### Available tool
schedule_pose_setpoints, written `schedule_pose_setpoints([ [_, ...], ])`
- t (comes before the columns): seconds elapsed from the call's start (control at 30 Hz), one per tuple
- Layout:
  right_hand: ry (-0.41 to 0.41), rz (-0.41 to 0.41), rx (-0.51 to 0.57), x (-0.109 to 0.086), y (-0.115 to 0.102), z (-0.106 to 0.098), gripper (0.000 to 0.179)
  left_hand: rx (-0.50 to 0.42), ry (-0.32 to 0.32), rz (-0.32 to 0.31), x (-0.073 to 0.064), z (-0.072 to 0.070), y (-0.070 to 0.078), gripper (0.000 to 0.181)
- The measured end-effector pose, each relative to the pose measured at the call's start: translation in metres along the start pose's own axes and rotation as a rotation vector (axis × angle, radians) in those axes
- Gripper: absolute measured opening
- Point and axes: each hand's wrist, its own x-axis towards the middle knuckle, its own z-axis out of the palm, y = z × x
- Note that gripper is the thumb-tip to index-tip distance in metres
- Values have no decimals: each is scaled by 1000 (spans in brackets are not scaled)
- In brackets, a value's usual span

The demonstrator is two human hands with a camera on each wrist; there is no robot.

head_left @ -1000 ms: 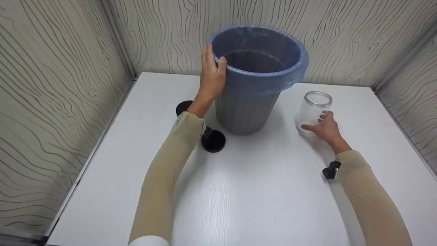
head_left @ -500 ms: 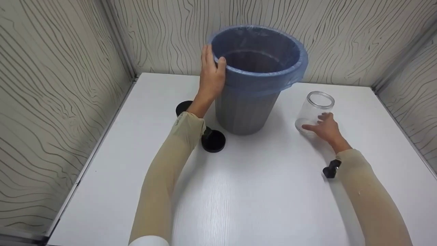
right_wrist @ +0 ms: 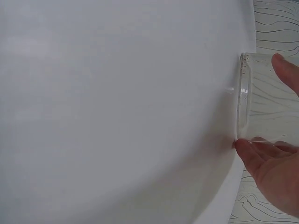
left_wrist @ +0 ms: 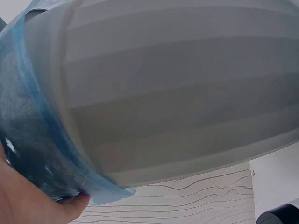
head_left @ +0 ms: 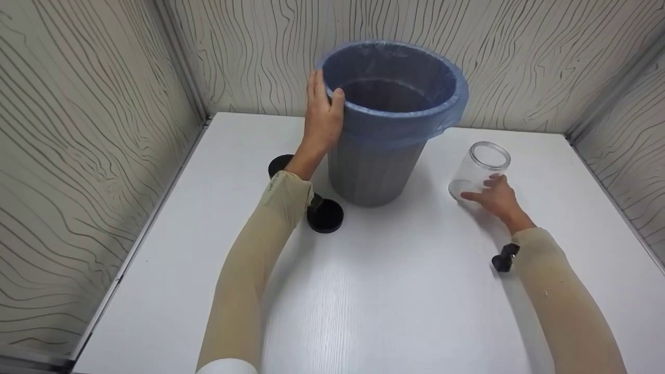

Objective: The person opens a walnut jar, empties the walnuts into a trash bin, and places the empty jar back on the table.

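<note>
A grey trash can (head_left: 370, 174) with a blue bag liner (head_left: 397, 126) over its rim stands at the back of the white table. My left hand (head_left: 323, 117) lies against its left side at the rim, with fingers straight and the thumb toward me. In the left wrist view part of that hand (left_wrist: 35, 200) touches the liner's lower edge. To the right, my right hand (head_left: 497, 198) grips a clear open-topped jar (head_left: 471, 171) low on its side. The jar leans to the right. In the right wrist view its base (right_wrist: 243, 100) is close to the tabletop.
Two round black things (head_left: 326, 215) lie left of the trash can, one partly behind my left forearm. A small black device (head_left: 504, 258) is attached at my right sleeve. Wood-grain patterned walls (head_left: 249, 57) enclose the table's back and sides.
The jar has tilted, its rim shifting right and its base slightly left, with my right hand still around it. My left hand and the trash can stay in place.
</note>
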Motion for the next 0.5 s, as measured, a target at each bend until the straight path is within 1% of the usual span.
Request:
schedule_pose_setpoints([
  [0.2, 11, -2, -14, -1, 0, -1, 115, -1, 3, 11, 0, 0, 1, 63],
  [0.33, 14, -16, -25, -1, -1, -1, 115, -24, -1, 16, 0, 0, 1, 63],
  [0.5, 5, -18, -45, -1, -1, 1, 117, -40, -15, -3, 1, -2, 2, 63],
])
